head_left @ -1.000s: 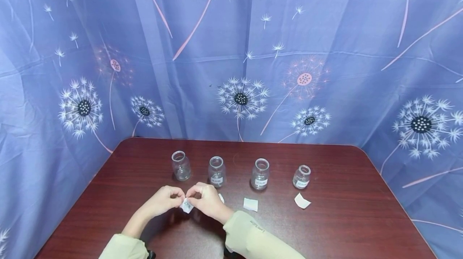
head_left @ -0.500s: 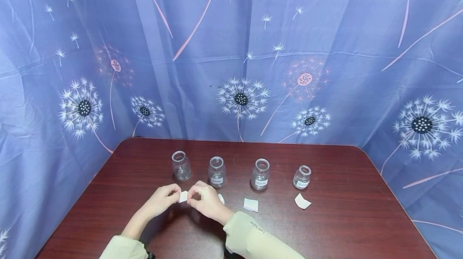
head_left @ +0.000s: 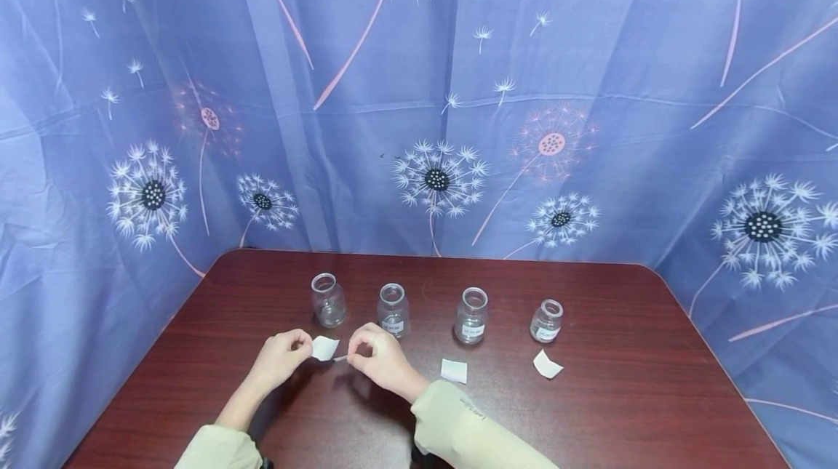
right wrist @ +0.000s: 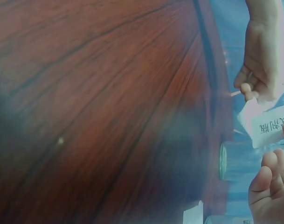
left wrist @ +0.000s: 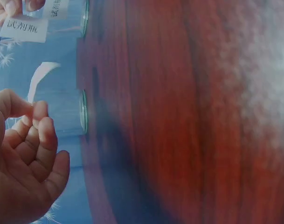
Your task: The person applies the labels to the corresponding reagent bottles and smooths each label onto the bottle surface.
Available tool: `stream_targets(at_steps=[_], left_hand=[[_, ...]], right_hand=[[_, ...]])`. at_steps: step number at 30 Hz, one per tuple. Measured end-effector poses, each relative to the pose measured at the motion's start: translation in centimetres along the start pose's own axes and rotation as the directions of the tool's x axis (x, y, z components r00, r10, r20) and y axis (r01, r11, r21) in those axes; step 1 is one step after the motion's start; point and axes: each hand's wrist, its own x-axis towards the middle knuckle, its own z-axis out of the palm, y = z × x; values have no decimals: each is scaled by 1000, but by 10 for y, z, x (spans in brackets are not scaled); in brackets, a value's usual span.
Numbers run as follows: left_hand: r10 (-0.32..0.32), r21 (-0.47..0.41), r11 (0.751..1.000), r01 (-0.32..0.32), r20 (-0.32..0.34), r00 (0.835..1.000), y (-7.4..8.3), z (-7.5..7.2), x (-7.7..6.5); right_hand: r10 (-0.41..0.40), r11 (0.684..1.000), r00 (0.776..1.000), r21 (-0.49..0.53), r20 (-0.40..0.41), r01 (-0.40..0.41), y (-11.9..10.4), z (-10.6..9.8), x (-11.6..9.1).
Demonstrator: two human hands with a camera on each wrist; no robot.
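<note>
My left hand (head_left: 280,361) pinches a blank white piece of backing paper (head_left: 324,348) between thumb and fingertips; it looks curled in the left wrist view. My right hand (head_left: 381,358) pinches a white label (right wrist: 271,126) printed with black characters. From the head this label is edge-on, a thin strip just right of the paper. Both hands are close together above the table, in front of the leftmost glass jar (head_left: 329,302), which is bare glass. Right of it stands a jar (head_left: 393,309) with a printed label, partly overlapped by my right hand.
Two more open glass jars with labels, one tall (head_left: 471,315) and one shorter (head_left: 546,321), stand in the same row. Before them lie a flat white paper (head_left: 454,371) and a curled one (head_left: 547,364). A patterned blue curtain (head_left: 353,185) hangs behind the dark red table (head_left: 589,411).
The label and its backing paper have come apart. My left hand has shifted slightly left and up with the paper, my right slightly right with the label. The jars have stayed put.
</note>
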Motion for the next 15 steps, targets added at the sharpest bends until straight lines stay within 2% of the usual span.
stream_targets(at_steps=[4, 8, 15], left_hand=[[-45, 19, 999, 45, 34, 998, -2, 0, -1], [-66, 67, 996, 62, 72, 995, -2, 0, -4], [-141, 203, 972, 123, 77, 987, 1, -9, -8]], right_hand=[[36, 999, 999, 3, 2, -36, 3, -2, 0], [59, 998, 998, 13, 11, -59, 4, -3, 0], [80, 995, 997, 53, 20, -81, 3, -3, 0]])
